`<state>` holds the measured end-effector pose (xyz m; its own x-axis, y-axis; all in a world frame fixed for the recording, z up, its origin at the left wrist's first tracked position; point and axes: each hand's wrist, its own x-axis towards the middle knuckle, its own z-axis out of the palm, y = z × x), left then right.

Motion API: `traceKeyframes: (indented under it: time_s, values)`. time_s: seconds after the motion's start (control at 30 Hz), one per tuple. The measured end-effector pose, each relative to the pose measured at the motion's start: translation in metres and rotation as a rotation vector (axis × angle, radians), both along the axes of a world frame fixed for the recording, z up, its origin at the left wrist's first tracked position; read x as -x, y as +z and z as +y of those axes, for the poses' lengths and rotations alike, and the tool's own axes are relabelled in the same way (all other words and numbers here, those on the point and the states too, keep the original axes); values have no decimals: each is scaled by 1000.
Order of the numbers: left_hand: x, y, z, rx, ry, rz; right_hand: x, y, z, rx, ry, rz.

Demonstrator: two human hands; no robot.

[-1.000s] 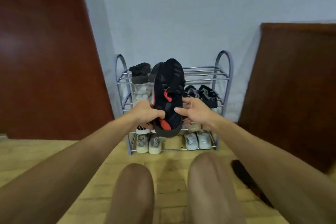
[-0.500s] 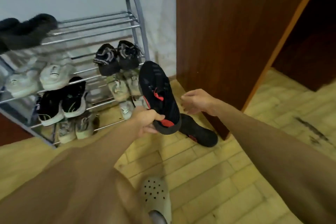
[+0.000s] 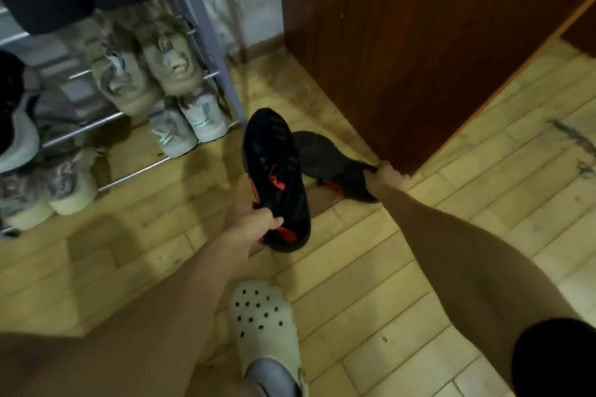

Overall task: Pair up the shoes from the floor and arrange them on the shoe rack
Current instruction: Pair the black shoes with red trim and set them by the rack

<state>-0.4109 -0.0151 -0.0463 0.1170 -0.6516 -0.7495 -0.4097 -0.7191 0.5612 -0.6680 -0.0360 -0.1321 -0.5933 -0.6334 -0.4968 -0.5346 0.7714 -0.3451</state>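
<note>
My left hand (image 3: 250, 224) grips the heel end of a black sneaker with red accents (image 3: 274, 167), holding it toe-forward above the floor. Its matching black sneaker (image 3: 325, 161) lies on the wooden floor just right of it, beside the brown door. My right hand (image 3: 385, 176) pinches that shoe at its heel collar. The grey metal shoe rack (image 3: 209, 32) stands at the upper left, holding several pairs: beige sneakers (image 3: 145, 64) on a middle shelf, pale grey ones (image 3: 190, 122) on the bottom, dark shoes above.
A dark brown wooden door (image 3: 419, 26) stands right behind the floor shoe. My foot in a cream perforated clog (image 3: 261, 325) is at the bottom centre. Light wood flooring (image 3: 451, 219) spreads to the right.
My view has dropped towards the floor and closed in. My right hand moved down from mid-air and took hold of the black sneaker lying on the floor. My left hand keeps its shoe.
</note>
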Motion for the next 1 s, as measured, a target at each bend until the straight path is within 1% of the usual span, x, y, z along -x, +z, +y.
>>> traceKeyframes:
  time_s: [0.13, 0.2, 0.3, 0.33, 0.43, 0.5, 0.57, 0.6, 0.67, 0.73, 0.8, 0.9, 0.93, 1.0]
  values:
    - [-8, -8, 8, -71, 80, 21, -3, 1, 1, -60, -1, 6]
    - [-12, -8, 13, -74, 116, 31, -2, 10, 7, -76, 6, -71]
    - [-15, -4, 20, -41, 98, 31, -5, 22, 23, -48, -27, -220]
    - [-16, -2, 22, -38, 89, 29, -10, 25, 31, -40, -10, -233]
    - [-22, 2, 29, -18, 85, 3, -36, 27, 64, 58, 150, -196]
    - [-26, 6, 34, 3, 75, -32, -56, 23, 86, 134, 307, -170]
    - [-32, 7, 37, 11, 74, -47, -74, 15, 99, 138, 511, -142]
    - [-35, 8, 38, 4, 81, -48, -79, 12, 102, 136, 579, -144]
    - [-42, 7, 40, -27, 116, -36, -86, 12, 97, 167, 606, -149]
    - [-50, 4, 41, -53, 146, -23, -86, 14, 85, 183, 537, -129]
    - [-57, -2, 40, -64, 162, -2, -83, 13, 71, 63, 468, -133]
    - [-63, -9, 36, -101, 163, 34, -83, 5, 56, -204, 510, -180]
    - [-63, -12, 34, -96, 169, 23, -86, 1, 52, -247, 532, -205]
    - [-62, -14, 30, -76, 146, -4, -93, -6, 46, -256, 532, -237]
